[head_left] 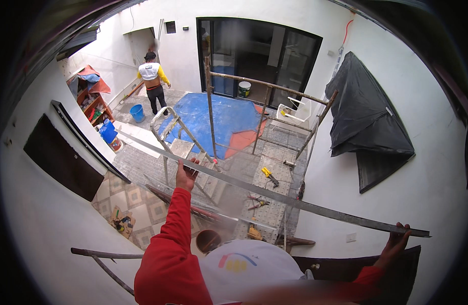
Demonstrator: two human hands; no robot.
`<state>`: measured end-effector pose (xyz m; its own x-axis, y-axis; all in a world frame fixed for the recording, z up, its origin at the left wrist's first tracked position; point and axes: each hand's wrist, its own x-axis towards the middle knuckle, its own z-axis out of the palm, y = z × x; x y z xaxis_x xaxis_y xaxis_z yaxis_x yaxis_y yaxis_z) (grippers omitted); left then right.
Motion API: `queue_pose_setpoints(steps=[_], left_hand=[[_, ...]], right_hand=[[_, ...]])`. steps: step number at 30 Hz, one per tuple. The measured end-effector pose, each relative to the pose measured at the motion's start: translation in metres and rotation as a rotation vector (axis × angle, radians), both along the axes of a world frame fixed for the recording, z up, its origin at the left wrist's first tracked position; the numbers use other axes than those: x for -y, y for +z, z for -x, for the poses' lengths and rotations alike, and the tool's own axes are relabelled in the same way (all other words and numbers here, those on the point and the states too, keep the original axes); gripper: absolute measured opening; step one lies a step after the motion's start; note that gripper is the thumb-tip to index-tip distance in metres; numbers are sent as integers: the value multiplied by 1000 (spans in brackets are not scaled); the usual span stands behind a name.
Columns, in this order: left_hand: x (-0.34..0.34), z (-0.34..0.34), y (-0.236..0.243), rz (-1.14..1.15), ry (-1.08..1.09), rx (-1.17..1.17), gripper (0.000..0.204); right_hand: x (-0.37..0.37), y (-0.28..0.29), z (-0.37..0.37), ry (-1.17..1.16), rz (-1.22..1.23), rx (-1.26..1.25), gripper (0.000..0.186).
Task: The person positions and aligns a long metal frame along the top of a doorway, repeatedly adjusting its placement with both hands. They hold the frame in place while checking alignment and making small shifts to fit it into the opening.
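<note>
A long, thin metal channel (274, 193) runs slantwise across the view, from near the blue containers at the left to the white wall at the right. My left hand (186, 175) is closed around it left of the middle, above the stepladder. Near its right end, my right hand (396, 239) grips it from below, fingertips showing over the edge. Both arms, in red sleeves, are stretched out. Below the channel, a scaffold platform (274, 157) bears a yellow-and-black hand tool (269, 176), red-handled cutters (259, 203) and a yellow tool (255, 233), partly hidden by my shirt.
Rusty scaffold rails (264, 84) rise ahead, and an aluminium stepladder (180, 147) stands at left. A co-worker (151, 81) stands far off near a blue bucket (137, 113). Blue sheeting (213, 114) covers floor before glass doors. Black plastic (363, 112) hangs on the right wall.
</note>
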<state>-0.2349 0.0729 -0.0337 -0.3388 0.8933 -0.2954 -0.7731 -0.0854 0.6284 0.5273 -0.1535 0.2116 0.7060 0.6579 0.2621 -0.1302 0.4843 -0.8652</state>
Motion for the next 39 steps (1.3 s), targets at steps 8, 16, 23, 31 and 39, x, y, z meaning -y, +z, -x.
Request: queue_pose_setpoints(steps=[8,16,23,31,39], left_hand=[[14,4,57,-393,27,-13,46],[-2,10,106,-409,-49,-157,29],[-11,8,135,-406,-3,-128,30],[-78,10,195,-711,-86,-200,29],[-112,-5,260,-870,-120,-178,30]], right_hand=[[-12,0,-28,0,3,-118,46],[-69,14,-23,88,-57,-89,44],[-78,52,6,30,69,-23,74],[-115,57,43,92,-183,-19,71],[-144,81,-3,222,-257,-43,55]])
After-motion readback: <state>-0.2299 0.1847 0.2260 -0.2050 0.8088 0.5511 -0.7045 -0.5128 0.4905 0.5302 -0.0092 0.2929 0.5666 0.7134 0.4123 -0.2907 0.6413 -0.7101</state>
